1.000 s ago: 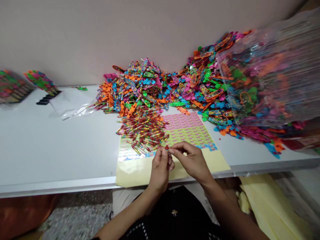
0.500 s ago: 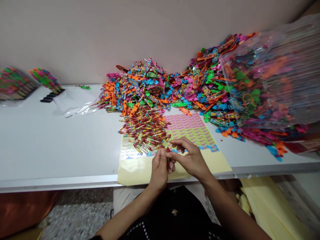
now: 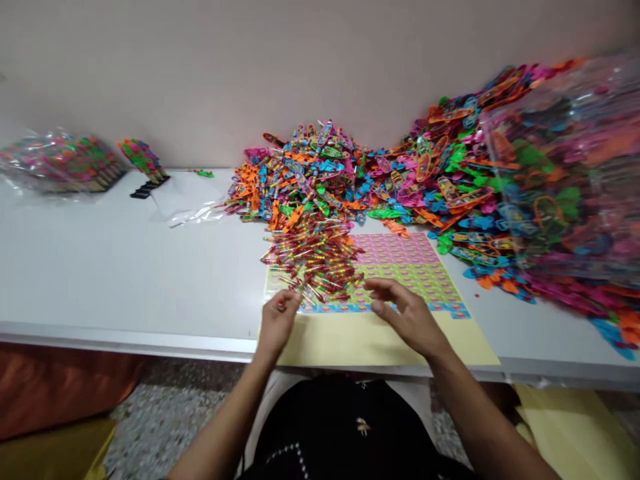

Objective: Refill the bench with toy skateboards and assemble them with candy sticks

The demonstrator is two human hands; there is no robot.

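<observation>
My left hand (image 3: pixel 277 325) is closed round a small red-capped tube of coloured candy beads at the left edge of a yellow sticker sheet (image 3: pixel 400 333). My right hand (image 3: pixel 406 313) hovers over the sheet's lower sticker row, its fingers curled loosely and apart with nothing in them. Just beyond both hands lies a heap of the same candy tubes (image 3: pixel 315 260). Rows of pink, green and blue stickers (image 3: pixel 410 267) cover the sheet's far part.
A big mound of colourful toy skateboards (image 3: pixel 350 180) lies against the wall. A clear bag full of them (image 3: pixel 570 173) sits at the right. Further bagged toys (image 3: pixel 60 163), a small stack (image 3: pixel 143 160) and an empty clear bag (image 3: pixel 185 203) lie at the left. The white table's front edge (image 3: pixel 125 337) runs near my body.
My hands were together, working one tube between them; they have now parted. The left hand carried the tube to the left, the right hand drew away over the stickers. The view shifted left.
</observation>
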